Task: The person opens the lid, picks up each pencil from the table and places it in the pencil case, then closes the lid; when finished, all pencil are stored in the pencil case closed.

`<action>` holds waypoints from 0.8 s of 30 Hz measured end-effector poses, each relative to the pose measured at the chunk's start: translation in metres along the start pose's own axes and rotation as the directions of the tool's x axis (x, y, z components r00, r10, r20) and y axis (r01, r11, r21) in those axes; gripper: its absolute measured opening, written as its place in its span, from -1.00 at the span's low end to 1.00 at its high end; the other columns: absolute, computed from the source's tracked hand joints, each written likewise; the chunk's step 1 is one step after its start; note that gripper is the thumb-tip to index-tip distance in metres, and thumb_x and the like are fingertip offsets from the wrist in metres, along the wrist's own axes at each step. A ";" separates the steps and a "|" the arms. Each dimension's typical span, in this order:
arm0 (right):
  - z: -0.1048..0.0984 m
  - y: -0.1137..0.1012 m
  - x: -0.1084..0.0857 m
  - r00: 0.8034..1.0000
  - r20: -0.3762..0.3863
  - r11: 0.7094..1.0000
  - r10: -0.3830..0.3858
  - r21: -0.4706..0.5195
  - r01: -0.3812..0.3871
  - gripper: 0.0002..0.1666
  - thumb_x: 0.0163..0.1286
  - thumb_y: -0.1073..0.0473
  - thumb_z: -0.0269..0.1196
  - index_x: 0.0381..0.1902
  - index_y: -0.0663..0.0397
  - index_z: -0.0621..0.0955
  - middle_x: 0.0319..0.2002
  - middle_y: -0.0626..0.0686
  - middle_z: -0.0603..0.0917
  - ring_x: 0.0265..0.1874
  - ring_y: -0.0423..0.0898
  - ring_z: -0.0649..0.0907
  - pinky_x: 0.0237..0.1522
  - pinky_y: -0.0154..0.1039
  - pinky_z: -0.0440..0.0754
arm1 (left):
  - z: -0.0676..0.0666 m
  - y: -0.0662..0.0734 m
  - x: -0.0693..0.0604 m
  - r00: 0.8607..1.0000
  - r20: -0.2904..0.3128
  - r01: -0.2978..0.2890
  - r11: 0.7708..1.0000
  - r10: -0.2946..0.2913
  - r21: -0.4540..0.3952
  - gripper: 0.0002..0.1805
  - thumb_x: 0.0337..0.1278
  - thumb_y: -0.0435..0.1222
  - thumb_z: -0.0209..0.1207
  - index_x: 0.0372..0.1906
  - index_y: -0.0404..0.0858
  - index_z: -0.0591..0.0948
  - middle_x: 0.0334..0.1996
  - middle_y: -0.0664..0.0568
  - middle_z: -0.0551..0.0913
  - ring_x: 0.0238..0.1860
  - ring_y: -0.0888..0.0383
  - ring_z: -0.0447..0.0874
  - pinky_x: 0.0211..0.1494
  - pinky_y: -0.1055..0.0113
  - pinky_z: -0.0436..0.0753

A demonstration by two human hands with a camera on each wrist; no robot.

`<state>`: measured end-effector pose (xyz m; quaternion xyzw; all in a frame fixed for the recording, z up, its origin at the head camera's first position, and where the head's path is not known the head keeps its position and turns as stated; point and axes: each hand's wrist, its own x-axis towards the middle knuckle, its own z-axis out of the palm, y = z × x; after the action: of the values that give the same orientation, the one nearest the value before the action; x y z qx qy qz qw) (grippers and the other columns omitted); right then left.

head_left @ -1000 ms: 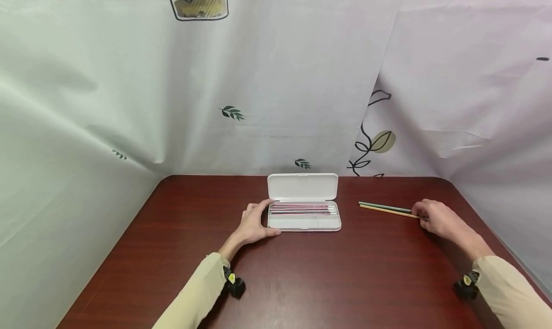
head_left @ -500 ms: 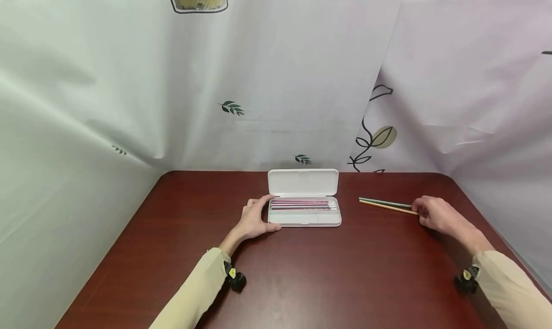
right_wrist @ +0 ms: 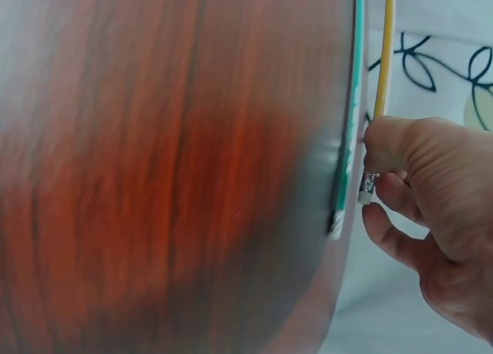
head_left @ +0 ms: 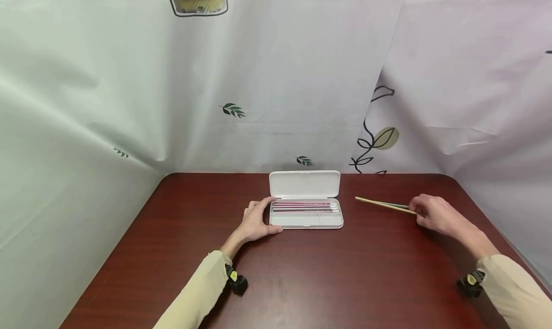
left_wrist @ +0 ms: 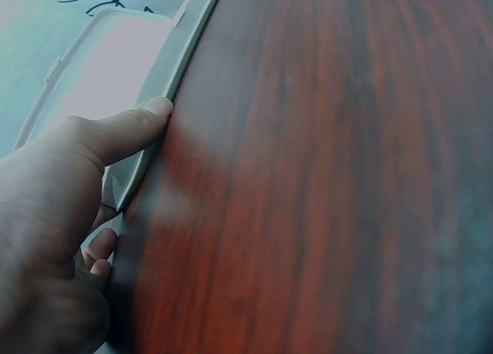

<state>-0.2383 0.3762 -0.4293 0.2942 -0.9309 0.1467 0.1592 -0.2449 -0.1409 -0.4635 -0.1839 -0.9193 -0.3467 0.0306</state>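
A white pencil case (head_left: 295, 219) lies on the table with its lid (head_left: 304, 184) raised at the back. Several pencils (head_left: 304, 206) with pinkish and dark bodies lie side by side in its rear compartment. My left hand (head_left: 255, 222) grips the case's left end, thumb on the front edge. At the right, my right hand (head_left: 437, 217) pinches a yellow pencil (right_wrist: 384, 54) near its eraser end. This pencil looks raised off the table. Just beneath, a green pencil (right_wrist: 350, 115) lies on the table, mostly covered by the yellow one in the head view.
The dark red wooden table (head_left: 327, 281) reaches back to a pale curtain (head_left: 276, 79) printed with leaves. More curtain hangs at the left and right sides. A small black camera (head_left: 238, 284) sits on the left wrist, another camera (head_left: 470, 285) on the right.
The yellow pencil has been pinched and lifted; its far tip has shifted up and left, crossing over the green pencil. My left hand has stayed on the case.
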 end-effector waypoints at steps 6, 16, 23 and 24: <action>-0.002 -0.014 0.015 0.998 -0.031 0.998 -0.062 0.026 0.062 -0.61 -0.24 0.52 0.34 -0.44 0.01 0.58 -0.48 -0.24 0.42 -0.52 -0.32 0.38 -0.52 -0.27 0.37 | -0.003 0.000 0.001 1.000 -0.006 0.000 1.000 0.000 -0.008 -0.02 -0.24 -0.11 0.58 0.42 -0.11 0.40 0.12 -0.08 0.57 0.18 -0.09 0.32 0.17 -0.05 0.26; -0.001 -0.037 0.036 0.993 -0.045 0.990 -0.110 0.086 0.113 -0.59 -0.21 0.56 0.31 -0.42 0.01 0.60 -0.48 -0.21 0.43 -0.49 -0.32 0.39 -0.50 -0.30 0.39 | -0.003 0.001 0.002 1.000 -0.017 -0.005 1.000 0.005 -0.016 -0.02 -0.24 -0.10 0.58 0.42 -0.11 0.40 0.13 -0.08 0.56 0.17 -0.09 0.31 0.17 -0.04 0.26; 0.010 -0.053 0.047 0.988 -0.049 0.979 -0.145 0.137 0.150 -0.59 -0.17 0.57 0.31 -0.39 0.01 0.61 -0.44 -0.22 0.48 -0.48 -0.31 0.45 -0.50 -0.31 0.46 | -0.001 0.001 -0.001 1.000 -0.013 -0.002 1.000 0.002 -0.018 -0.01 -0.25 -0.08 0.59 0.41 -0.11 0.40 0.11 -0.08 0.56 0.17 -0.09 0.32 0.15 -0.04 0.28; 0.012 -0.056 0.048 0.987 -0.049 0.977 -0.152 0.144 0.157 -0.59 -0.16 0.57 0.31 -0.39 0.01 0.61 -0.44 -0.22 0.48 -0.48 -0.32 0.45 -0.50 -0.31 0.46 | -0.001 0.001 -0.002 1.000 -0.011 -0.002 1.000 0.002 -0.018 -0.01 -0.25 -0.09 0.59 0.41 -0.12 0.41 0.10 -0.08 0.56 0.16 -0.09 0.32 0.15 -0.04 0.28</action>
<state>-0.2452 0.3038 -0.4118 0.3737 -0.8887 0.2080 0.1652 -0.2429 -0.1414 -0.4626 -0.1832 -0.9157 -0.3560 0.0346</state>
